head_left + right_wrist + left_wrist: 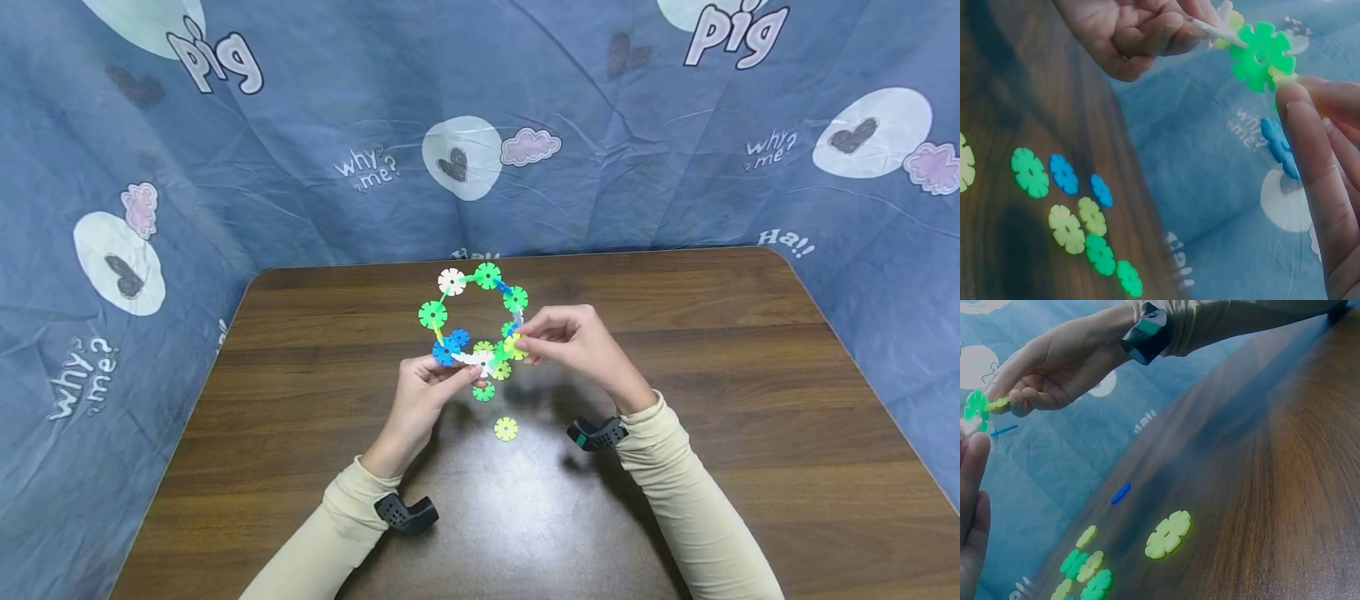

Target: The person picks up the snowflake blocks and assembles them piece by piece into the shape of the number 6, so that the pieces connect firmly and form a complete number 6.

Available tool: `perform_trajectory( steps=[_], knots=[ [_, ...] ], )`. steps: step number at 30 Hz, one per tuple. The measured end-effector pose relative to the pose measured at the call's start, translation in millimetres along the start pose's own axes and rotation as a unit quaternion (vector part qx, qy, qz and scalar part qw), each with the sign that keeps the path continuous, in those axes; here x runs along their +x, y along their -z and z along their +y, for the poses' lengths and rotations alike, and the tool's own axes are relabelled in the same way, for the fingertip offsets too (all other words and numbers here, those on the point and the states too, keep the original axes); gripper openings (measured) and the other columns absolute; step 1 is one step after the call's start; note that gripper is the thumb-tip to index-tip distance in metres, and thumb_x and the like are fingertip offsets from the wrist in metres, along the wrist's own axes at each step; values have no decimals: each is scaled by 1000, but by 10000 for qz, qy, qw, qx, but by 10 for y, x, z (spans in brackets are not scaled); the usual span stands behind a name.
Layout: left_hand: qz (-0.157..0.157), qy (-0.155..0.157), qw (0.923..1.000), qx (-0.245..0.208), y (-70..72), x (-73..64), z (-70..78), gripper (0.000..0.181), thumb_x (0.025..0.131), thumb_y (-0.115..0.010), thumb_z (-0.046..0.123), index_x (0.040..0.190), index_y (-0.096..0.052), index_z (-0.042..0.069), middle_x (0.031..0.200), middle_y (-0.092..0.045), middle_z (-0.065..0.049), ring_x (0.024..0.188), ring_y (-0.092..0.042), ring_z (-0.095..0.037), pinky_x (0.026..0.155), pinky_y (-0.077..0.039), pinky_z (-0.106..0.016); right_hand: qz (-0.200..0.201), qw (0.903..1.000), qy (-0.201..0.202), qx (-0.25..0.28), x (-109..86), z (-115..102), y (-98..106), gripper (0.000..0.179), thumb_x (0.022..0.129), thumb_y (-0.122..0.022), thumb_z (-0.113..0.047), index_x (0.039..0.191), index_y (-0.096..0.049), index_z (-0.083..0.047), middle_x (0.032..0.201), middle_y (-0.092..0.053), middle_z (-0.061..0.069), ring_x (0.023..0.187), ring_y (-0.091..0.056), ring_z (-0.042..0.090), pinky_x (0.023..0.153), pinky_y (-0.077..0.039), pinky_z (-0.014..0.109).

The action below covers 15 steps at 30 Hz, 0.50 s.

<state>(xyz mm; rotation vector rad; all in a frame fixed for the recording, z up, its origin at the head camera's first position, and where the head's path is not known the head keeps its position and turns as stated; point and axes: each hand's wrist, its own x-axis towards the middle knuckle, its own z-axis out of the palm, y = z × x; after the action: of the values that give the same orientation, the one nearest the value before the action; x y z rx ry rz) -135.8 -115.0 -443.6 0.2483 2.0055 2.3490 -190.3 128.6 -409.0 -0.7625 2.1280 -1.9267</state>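
Both hands hold up a ring of interlocking snowflake discs, with green, white, blue and yellow pieces slotted edge to edge. In the head view my left hand [417, 400] pinches the ring's lower side at a white disc [483, 363]. Thumb and fingertips of my right hand [581, 350] pinch a yellow disc [514, 346] at the ring's lower right. Seen from the right wrist, that yellow disc meets the edge of a green disc [1249, 67], which also joins a white disc on its other side. A blue disc [1280, 150] shows beside the right fingers.
Loose discs lie on the wooden table [300, 433] below the ring, among them a single yellow disc [506, 429] nearer the person and a green disc [483, 392]. Blue loose discs [1063, 174] lie there too. A patterned blue cloth [300, 125] hangs behind the table.
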Motion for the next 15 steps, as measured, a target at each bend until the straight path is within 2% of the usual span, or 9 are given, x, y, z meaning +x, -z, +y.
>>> perform_trajectory(
  steps=[6, 11, 15],
  knots=[
    [45, -81, 10000, 37, 12, 7, -2, 7, 93, -73, 0, 97, -76, -4, 80, -79, 2, 73, -77, -14, 83, -62, -30, 122, 9995, 175, -246, -10, -34, 16, 18, 93, -77, -8, 108, -77, 1, 95, -80, 14, 70, -77, 25, 65, -64, 45],
    [137, -201, 9997, 49, 17, 8, 10, 6, 93, -73, 0, 94, -78, 4, 80, -80, 3, 73, -77, -13, 82, -62, -29, 391, 9984, 192, -370, -15, -46, 87, 20, 96, -74, -11, 112, -76, 0, 92, -78, 17, 68, -75, 24, 66, -64, 45],
    [162, -272, 9995, 29, 26, 8, 10, 12, 93, -73, -1, 93, -78, 10, 80, -80, 4, 73, -77, -14, 82, -61, -28, 592, 9975, 9, -376, -11, -16, 179, 19, 97, -72, -13, 110, -76, 1, 89, -78, 13, 68, -75, 29, 62, -64, 39]
  ],
)
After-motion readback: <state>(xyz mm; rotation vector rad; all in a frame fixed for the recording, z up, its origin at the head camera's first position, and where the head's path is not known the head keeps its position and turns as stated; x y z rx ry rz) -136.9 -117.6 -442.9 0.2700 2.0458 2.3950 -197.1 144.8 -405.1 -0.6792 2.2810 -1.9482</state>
